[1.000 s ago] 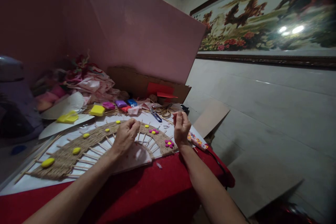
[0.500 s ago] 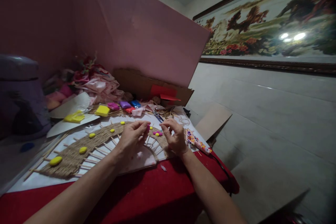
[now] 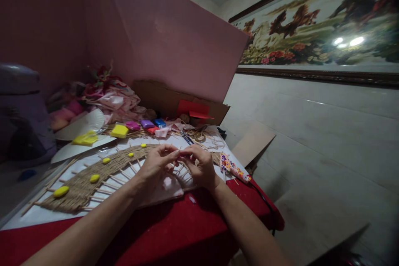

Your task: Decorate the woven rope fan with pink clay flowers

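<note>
My left hand (image 3: 158, 164) is closed in a pinch on a small bit of magenta clay (image 3: 180, 157), mostly hidden by the fingers. Against its fingertips, my right hand (image 3: 201, 165) pinches at the same bit. Both hands are held over a fan-shaped woven piece (image 3: 75, 189), made of tan cord on thin sticks. Yellow clay dots (image 3: 94, 178) sit along its band, the largest at the left end. The hands cover the band's right part.
Clay packs, among them a yellow block (image 3: 119, 131) and a blue pack (image 3: 160, 123), lie behind the woven piece. Scissors (image 3: 187, 137) rest near cord at the back right. A flower-patterned object (image 3: 233, 167) lies by the right edge. A purple container (image 3: 25, 112) stands left.
My right hand has moved left to meet my left hand, and their fingertips now come together at the magenta clay. The view has shifted slightly.
</note>
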Motion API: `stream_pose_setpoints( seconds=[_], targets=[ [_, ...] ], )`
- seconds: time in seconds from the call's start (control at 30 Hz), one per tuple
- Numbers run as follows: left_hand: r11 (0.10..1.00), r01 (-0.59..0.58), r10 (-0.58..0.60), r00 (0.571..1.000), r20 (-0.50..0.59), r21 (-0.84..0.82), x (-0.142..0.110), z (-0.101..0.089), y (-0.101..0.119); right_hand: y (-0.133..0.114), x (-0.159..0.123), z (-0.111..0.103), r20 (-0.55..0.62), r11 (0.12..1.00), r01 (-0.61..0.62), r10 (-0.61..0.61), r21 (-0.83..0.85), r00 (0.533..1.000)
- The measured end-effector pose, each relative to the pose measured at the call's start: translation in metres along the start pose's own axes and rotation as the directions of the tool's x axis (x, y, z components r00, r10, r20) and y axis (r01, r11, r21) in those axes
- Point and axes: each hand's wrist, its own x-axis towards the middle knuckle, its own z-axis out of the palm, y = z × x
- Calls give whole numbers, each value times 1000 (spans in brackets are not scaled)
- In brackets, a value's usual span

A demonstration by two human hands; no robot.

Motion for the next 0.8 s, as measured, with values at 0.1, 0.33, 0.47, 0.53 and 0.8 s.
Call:
stream_pose_setpoints(
  seconds=[0.1, 0.33, 0.47, 0.53, 0.8],
  targets=[
    [1000, 3, -3, 1000, 10, 0, 1, -1, 0, 0, 0, 0, 1, 999, -44, 44, 7, 999],
    [999, -21, 20, 1000, -10, -42, 4, -2, -3, 0, 3, 0, 6, 999, -32, 31, 43, 999],
    [999, -35, 35, 999, -27, -24, 5, -2, -2, 1, 2, 1, 25, 996, -75, 73, 50, 997],
    [999, -37, 37, 999, -27, -20, 6, -2, -2, 3, 1, 1, 50, 996, -75, 72, 47, 996],
    [999, -52, 52, 998, -32, -2, 5, -5, -5, 5, 2, 1, 30, 998, 4, -6, 66, 1000]
  ],
)
